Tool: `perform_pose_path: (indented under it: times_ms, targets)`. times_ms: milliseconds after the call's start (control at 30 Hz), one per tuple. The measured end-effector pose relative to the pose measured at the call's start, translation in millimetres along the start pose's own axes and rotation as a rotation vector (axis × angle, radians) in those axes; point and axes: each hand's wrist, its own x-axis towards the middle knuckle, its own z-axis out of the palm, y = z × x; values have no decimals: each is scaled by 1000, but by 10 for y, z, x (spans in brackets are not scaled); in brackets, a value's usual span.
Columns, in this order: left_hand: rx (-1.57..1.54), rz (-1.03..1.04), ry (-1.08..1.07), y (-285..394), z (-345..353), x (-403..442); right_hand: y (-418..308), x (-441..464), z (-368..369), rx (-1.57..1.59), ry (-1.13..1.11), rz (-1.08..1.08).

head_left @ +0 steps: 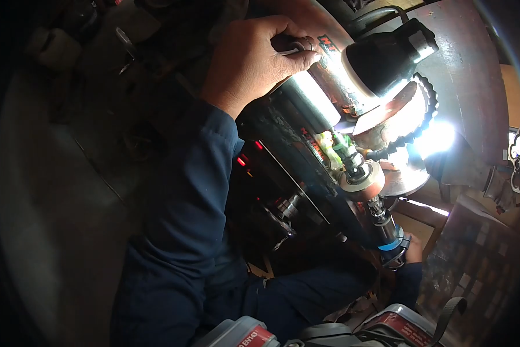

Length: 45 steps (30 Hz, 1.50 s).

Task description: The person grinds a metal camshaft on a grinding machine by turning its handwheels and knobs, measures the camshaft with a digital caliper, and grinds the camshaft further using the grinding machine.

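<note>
My left hand, in a dark blue sleeve, is above a bright metal cylinder on the machine. Its thumb and fingers are pinched together around a small piece with a shiny edge that I cannot make out. At the lower right, my right hand is closed around the end of a dark cylindrical fitting with a blue ring, its fingers partly hidden. Between the hands, a spindle with a green part carries a tan wheel. Beside the wheel is a round, brightly lit metal part.
A black lamp on a ribbed flexible neck shines over the machine. Red indicator lights glow on its dark side. Respirator filters show at the bottom edge. A plastic-covered sheet lies at right.
</note>
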Motion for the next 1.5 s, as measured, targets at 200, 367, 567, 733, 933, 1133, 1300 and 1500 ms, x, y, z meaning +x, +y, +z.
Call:
perform_pose_path:
  times_ms: [200,367,567,733,933,1133,1300,1500]
  targets:
    - [31,-3,-17,11,-16,9,210,-171,170,-37,390,-159]
    - [-71,-42,-35,145,-8,9,159,-493,584,-21,783,-290]
    - [-32,-58,-46,172,-22,3,417,-439,921,75,1172,-485]
    - [98,-93,17,331,-75,36,419,-497,1041,4,1182,-573]
    - [71,-61,28,281,-66,31,347,-478,619,30,798,-453]
    - [126,-49,43,311,-75,33,202,-381,376,62,477,-333]
    - [79,-50,44,261,-61,28,275,-203,171,105,308,-256]
    - [75,-39,47,259,-61,31,94,-51,55,150,64,-62]
